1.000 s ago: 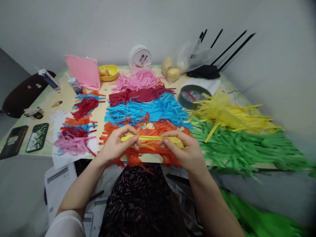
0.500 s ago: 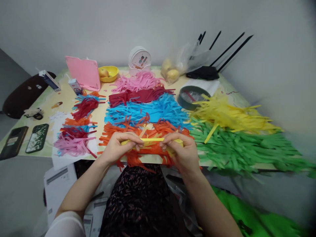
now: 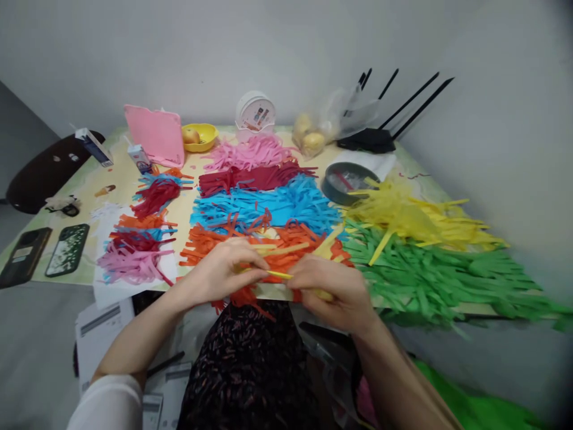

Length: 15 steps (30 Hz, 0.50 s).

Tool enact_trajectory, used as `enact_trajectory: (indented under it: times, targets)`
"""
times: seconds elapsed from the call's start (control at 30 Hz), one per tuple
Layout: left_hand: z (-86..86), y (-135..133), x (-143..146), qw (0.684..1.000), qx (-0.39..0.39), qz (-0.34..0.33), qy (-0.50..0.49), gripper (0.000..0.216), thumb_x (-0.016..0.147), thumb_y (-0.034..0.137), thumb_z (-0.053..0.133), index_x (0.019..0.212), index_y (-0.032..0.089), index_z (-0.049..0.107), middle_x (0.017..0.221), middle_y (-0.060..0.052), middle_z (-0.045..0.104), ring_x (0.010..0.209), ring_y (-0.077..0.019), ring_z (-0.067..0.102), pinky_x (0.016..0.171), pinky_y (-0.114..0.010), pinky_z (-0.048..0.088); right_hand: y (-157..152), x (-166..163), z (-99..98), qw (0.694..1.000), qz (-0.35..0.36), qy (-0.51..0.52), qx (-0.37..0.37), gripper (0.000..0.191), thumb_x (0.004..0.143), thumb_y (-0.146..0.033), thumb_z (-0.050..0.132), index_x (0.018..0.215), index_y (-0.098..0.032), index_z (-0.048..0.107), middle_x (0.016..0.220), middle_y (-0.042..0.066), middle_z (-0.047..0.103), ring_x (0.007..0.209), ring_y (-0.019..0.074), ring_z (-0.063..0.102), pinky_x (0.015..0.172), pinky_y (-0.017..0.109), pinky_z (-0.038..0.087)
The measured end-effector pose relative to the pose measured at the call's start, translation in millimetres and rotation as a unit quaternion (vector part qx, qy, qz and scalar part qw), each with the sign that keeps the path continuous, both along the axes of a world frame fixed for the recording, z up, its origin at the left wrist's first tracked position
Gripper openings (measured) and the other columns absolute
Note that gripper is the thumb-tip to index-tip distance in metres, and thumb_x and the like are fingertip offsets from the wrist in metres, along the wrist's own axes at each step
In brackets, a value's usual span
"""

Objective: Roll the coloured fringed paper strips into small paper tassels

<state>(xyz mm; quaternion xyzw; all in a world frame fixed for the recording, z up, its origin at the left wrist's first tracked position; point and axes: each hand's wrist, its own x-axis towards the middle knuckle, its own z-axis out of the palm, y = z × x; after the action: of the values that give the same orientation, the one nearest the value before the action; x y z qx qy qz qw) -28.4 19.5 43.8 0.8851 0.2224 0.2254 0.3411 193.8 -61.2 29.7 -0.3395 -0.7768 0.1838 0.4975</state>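
Observation:
Between my hands a narrow twisted stretch of yellow fringed paper (image 3: 280, 275) runs tight, its loose strips fanning out beyond my fingers. My left hand (image 3: 228, 269) pinches one end, its fingers closed. The other end is gripped by my right hand (image 3: 335, 289), knuckles up, with more yellow paper showing at its palm. Both hands hover over the orange fringed paper (image 3: 206, 242) at the table's near edge. Behind it lie blue fringed paper (image 3: 277, 203), dark red fringed paper (image 3: 255, 175) and pink fringed paper (image 3: 250, 153).
Yellow fringe (image 3: 430, 221) and green fringe (image 3: 439, 272) spread at right, beside a round dark tin (image 3: 333, 190). Multicoloured tassels (image 3: 138, 251), two phones (image 3: 67, 251) and a pink tablet case (image 3: 156, 136) are at left. A black router (image 3: 367, 140) stands at the back.
Both hands have come down slightly and rolled so the knuckles show more. The yellow stretch between them is now shorter and thinner, more tightly twisted. The view has shifted a little.

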Motion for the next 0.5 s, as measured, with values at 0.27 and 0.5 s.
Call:
enact_trajectory:
  times: [0.27,0.5]
  targets:
    - [-17.7,1.4,-9.2,0.985,0.148,0.063,-0.06,0.016,0.087,0.024,0.066,0.097,0.033,0.074,0.093,0.0,0.077,0.094,-0.0199,0.068,0.113,-0.056,0.03,22.8,1.3,-1.3,0.925,0.035,0.068,-0.371,0.022,0.087,-0.039,0.065,0.096,-0.022,0.076,0.098,0.007,0.078,0.089,0.0216,0.073,0.078,0.032,0.058]
    - [-46.8,-1.1,-20.5,0.97,0.17,0.12,-0.128,0.021,0.088,0.026,0.067,0.105,0.036,0.073,0.095,0.0,0.079,0.1,-0.021,0.07,0.113,-0.055,0.031,16.7,-34.4,-23.7,0.803,0.104,0.3,-0.504,0.027,0.072,-0.04,0.082,0.082,-0.017,0.072,0.059,-0.001,0.069,0.05,0.0106,0.062,0.051,0.021,0.049]
